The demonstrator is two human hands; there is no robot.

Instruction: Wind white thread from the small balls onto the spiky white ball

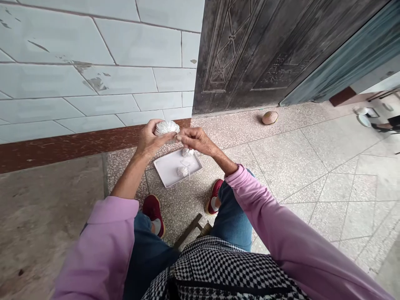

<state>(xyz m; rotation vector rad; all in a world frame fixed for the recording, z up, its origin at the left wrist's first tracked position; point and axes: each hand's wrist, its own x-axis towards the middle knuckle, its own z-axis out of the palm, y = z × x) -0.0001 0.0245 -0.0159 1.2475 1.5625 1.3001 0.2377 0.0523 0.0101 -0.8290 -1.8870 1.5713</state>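
Note:
My left hand [148,141] is closed round a round white bundle [167,127] that looks like a ball of yarn, its strands showing on top. Close against the bundle's right side, my right hand [195,141] is in a pinch, thumb and forefinger together. What sits between those fingertips is too small to tell. Below both hands lies a shallow white tray [162,171] on the floor. Inside it are two smaller white balls: one [183,171] with a loose strand, the other [188,153] by the far edge, partly hidden by my right hand.
A tiled wall [93,79] and a dark carved door [243,54] stand in front. A pinkish rounded object [270,118] rests on the floor by the door. My red shoes [153,213] flank the tray. A wooden stool-like piece [189,231] shows between my legs.

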